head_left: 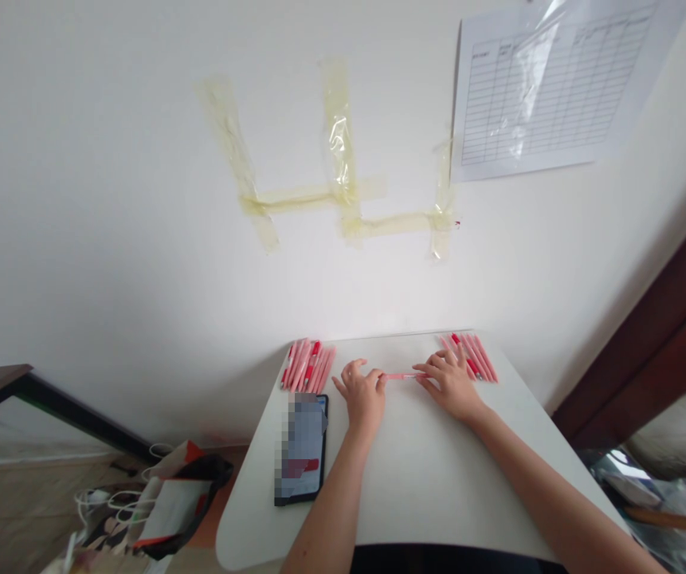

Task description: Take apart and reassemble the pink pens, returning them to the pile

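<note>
A thin pink pen (401, 376) lies level between my two hands, just over the white table. Its left end is pinched by my left hand (363, 391), whose other fingers are raised. My right hand (448, 383) has its fingertips closed on the right end of the same pen. Beyond my left hand is a pile of pink pens (303, 367), a few of them red. A smaller row of pink pens (481, 357) with a red one sits behind my right hand, which partly covers it.
A phone (305, 450) with a blurred screen lies left of my left forearm on the white table (426, 486). The table's back edge meets a wall with yellowed tape (343, 159) and a printed sheet (534, 104). Bags and cables (163, 502) are on the floor at left.
</note>
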A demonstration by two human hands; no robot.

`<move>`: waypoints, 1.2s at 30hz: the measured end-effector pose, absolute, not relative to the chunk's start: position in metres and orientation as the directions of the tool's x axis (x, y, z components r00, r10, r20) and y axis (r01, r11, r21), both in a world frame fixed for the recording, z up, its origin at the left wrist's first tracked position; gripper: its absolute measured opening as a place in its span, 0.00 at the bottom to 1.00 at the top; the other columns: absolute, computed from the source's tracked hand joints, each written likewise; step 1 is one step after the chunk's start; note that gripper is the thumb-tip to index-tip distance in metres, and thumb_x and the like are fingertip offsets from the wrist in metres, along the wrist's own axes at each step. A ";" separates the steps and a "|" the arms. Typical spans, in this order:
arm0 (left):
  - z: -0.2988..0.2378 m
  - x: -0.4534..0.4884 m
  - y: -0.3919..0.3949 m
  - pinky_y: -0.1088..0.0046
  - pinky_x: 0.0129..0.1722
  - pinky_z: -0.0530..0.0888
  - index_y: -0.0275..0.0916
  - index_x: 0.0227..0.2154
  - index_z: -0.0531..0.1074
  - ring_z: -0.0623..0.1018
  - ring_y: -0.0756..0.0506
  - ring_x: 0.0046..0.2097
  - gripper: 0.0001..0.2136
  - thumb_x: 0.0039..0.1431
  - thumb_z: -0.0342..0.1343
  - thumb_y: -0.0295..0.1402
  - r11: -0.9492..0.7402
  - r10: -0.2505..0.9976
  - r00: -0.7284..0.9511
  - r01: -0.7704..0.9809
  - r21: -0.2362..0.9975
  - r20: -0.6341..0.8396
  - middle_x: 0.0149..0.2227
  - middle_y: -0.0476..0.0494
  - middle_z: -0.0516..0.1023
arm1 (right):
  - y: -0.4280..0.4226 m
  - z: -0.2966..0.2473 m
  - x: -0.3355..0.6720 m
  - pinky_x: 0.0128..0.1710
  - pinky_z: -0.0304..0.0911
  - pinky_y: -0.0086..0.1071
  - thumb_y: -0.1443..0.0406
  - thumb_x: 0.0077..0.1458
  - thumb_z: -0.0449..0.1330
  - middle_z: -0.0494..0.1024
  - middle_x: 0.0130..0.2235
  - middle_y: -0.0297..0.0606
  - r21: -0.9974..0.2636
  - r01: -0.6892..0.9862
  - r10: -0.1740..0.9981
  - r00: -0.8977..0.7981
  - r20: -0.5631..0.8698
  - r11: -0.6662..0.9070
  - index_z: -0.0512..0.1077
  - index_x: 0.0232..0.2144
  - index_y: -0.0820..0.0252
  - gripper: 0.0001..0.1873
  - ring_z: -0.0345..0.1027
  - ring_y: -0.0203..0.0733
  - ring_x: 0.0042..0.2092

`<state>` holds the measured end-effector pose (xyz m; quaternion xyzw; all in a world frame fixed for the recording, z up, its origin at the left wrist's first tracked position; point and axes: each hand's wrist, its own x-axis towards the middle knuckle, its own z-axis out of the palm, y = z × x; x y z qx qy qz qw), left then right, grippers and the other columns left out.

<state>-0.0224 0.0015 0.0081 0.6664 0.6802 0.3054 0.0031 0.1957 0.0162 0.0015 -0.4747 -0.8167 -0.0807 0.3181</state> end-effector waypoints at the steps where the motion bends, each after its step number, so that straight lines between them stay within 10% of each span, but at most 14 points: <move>1: 0.008 -0.022 0.001 0.31 0.65 0.52 0.48 0.36 0.82 0.63 0.35 0.63 0.08 0.63 0.56 0.36 -0.078 0.907 -0.110 0.904 0.419 0.406 0.57 0.40 0.69 | 0.015 0.002 0.195 0.66 0.39 0.65 0.58 0.68 0.54 0.79 0.39 0.37 -0.169 0.828 0.727 -0.349 0.591 0.535 0.78 0.45 0.47 0.12 0.67 0.50 0.50; 36: 0.010 -0.023 0.001 0.31 0.64 0.51 0.52 0.36 0.82 0.62 0.35 0.63 0.06 0.59 0.61 0.35 -0.066 0.906 -0.124 0.904 0.423 0.406 0.57 0.43 0.68 | 0.019 -0.001 0.198 0.63 0.48 0.61 0.58 0.67 0.55 0.80 0.43 0.40 -0.252 0.780 0.743 -0.364 0.562 0.573 0.73 0.54 0.49 0.16 0.67 0.51 0.50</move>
